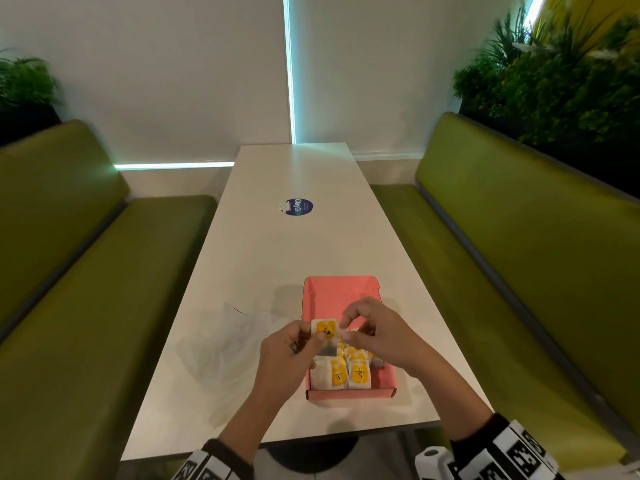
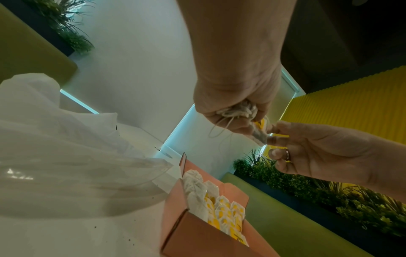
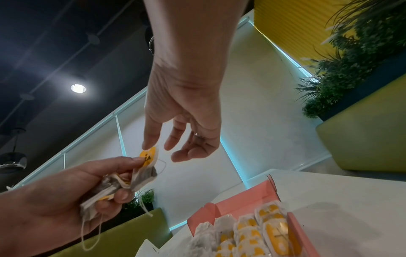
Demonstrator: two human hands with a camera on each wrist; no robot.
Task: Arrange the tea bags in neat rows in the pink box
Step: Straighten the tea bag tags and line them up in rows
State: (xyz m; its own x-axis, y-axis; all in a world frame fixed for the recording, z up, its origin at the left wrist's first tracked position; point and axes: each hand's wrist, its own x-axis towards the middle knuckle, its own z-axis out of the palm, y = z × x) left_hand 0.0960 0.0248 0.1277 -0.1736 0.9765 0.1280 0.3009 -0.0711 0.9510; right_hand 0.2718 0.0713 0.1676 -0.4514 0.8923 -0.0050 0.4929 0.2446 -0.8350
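The pink box (image 1: 341, 292) lies open on the white table (image 1: 277, 251), with several yellow-tagged tea bags (image 1: 349, 374) lined up in its near end. Above the box my left hand (image 1: 311, 336) grips a bunch of tea bags (image 3: 114, 184) with loose strings (image 2: 232, 113). Its thumb presses on the front tea bag (image 1: 325, 329), which has a yellow tag. My right hand (image 1: 348, 327) hovers just to the right. One fingertip touches that bag's top edge (image 3: 149, 151); the other fingers hang relaxed beside it and hold nothing.
A crumpled clear plastic bag (image 1: 221, 344) lies on the table left of the box. A round blue sticker (image 1: 298, 206) sits farther up the table. Green benches (image 1: 86, 306) (image 1: 519, 271) run along both sides, with plants behind them.
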